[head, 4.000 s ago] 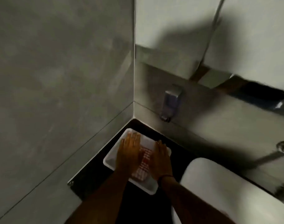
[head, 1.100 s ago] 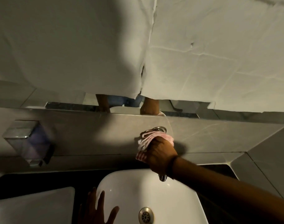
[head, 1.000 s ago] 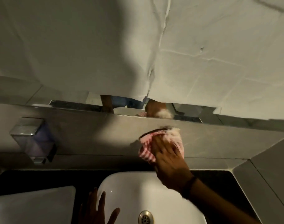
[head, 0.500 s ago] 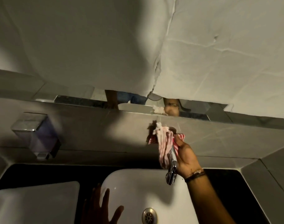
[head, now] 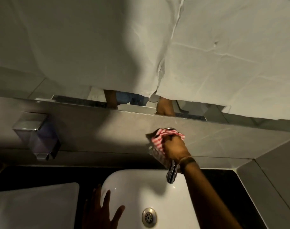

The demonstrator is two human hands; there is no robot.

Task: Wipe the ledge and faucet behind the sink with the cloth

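Note:
My right hand (head: pixel 174 148) grips a red-and-white striped cloth (head: pixel 158 139) wrapped around the chrome faucet (head: pixel 172 173), which comes out of the grey tiled wall above the white sink (head: pixel 141 184). Only the spout tip and a bit of the faucet's base show past the cloth and hand. The grey ledge (head: pixel 207 160) runs along the wall just behind the sink. My left hand (head: pixel 101 210) rests flat with fingers spread on the sink's left rim and holds nothing.
A soap dispenser (head: pixel 37 134) is fixed to the wall at the left. A white tray (head: pixel 33 205) lies on the black counter (head: pixel 223 176) left of the sink. White paper covers the mirror (head: pixel 207 55) above. The sink drain (head: pixel 149 217) is near the bottom.
My right hand has closed over the top of the faucet with the cloth bunched around it; half a second ago the cloth hung down the spout's left side. The left hand stayed on the rim.

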